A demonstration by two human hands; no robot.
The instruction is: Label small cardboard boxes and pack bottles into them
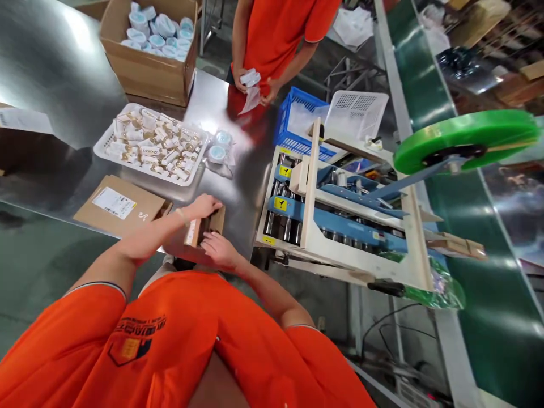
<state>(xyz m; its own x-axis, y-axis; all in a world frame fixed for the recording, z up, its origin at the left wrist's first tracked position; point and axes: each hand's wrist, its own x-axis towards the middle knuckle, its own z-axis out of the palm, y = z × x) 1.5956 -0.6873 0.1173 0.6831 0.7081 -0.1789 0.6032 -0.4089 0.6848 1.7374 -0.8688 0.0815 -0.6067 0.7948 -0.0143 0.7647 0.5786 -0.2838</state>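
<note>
A small brown cardboard box (194,233) with a white label on its side stands at the near edge of the metal table. My left hand (203,206) is closed on its far side, fingertips at a raised flap (218,220). On the near right side, my right hand (219,248) has its fingers on the box edge. The inside of the box looks dark, and its contents cannot be made out. Flat brown cartons (121,207) with a white label lie to the left. Beyond is a white tray (100,148) full of small white and gold bottles.
Bagged round blue-lidded jars (218,153) lie right of the tray. A large carton (148,76) of similar jars stands behind. Across the table, a person in orange (276,42) holds jars and a plastic bag. A roller taping machine (335,209) and green conveyor (467,226) are right.
</note>
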